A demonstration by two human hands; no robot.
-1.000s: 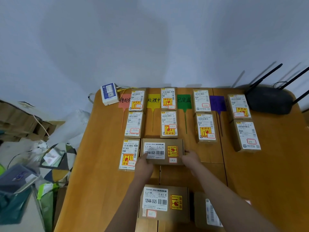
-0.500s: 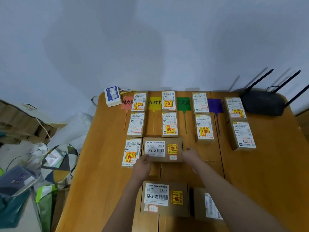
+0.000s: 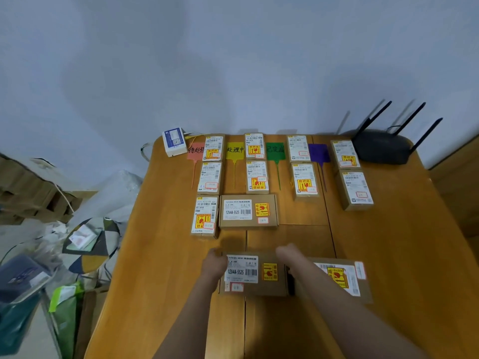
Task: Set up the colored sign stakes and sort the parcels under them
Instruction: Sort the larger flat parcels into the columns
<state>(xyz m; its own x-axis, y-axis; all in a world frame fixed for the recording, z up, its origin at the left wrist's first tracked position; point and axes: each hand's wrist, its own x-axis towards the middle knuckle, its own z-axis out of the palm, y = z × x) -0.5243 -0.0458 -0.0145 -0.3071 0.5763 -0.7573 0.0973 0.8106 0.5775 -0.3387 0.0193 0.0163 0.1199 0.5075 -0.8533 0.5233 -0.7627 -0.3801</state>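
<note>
Nearest: both hands on the wide brown cardboard parcel with white 12V4A-5525 label. Left hand at its left edge, right hand on its far right corner; fingers hidden, can't tell if they curl round it. Probably framing it for a two-handed lift. Just right of that parcel, touching: a second brown parcel with yellow sticker, unsorted. Beyond that parcel, a matching wide parcel closes the yellow column. Farther: red sign stake, yellow sign stake, green sign stake, purple sign stake lie flat as column headers, small parcels in rows beside them. Black router far right.
</note>
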